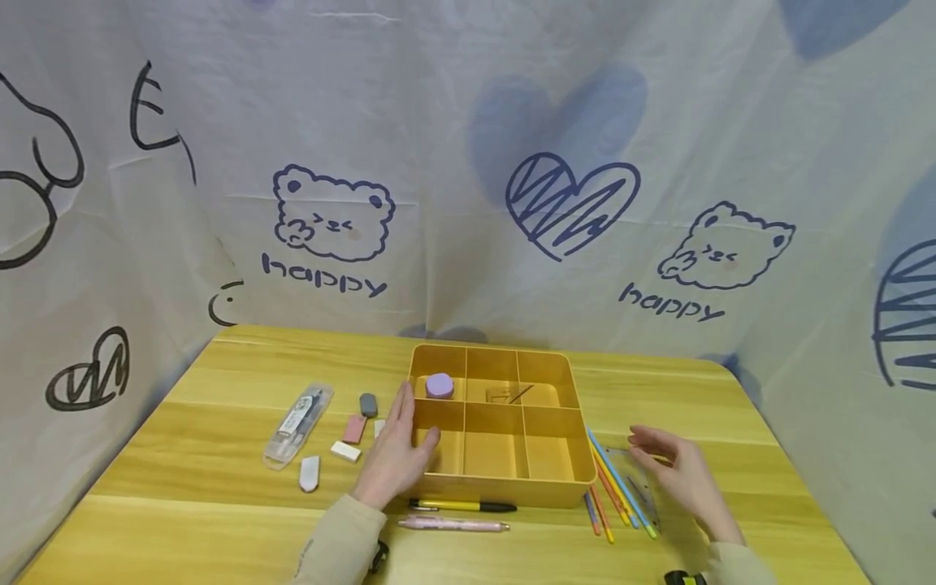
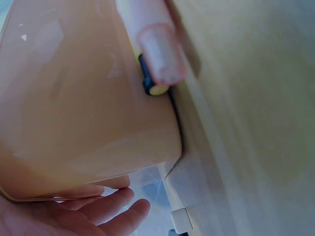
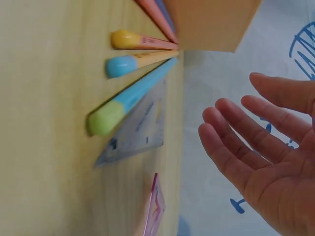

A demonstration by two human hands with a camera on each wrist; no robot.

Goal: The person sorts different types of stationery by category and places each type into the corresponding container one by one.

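Note:
A yellow-orange six-compartment organizer box [image 1: 504, 487] stands on the wooden table. My left hand [image 1: 398, 455] grips its left wall, thumb over the rim and fingers along the outside. In the left wrist view the fingertips [image 2: 133, 216] show beside the box's wall. My right hand [image 1: 676, 471] hovers right of the box with loosely bent fingers, holding nothing. Several colored pencils [image 1: 625, 487] lie beneath and left of it, near a clear set square [image 3: 142, 128]. A lilac rounded object [image 1: 439, 386] sits in the back left compartment; its kind cannot be told.
Left of the box lie a clear pen case [image 1: 297, 426], a pink eraser [image 1: 354, 429], a white eraser [image 1: 345, 452], a grey block [image 1: 368, 405] and a whitish block [image 1: 309, 474]. A yellow-black pen [image 1: 461, 505] and pink pen [image 1: 453, 525] lie in front. A pink-edged flat piece [image 3: 155, 206] appears right.

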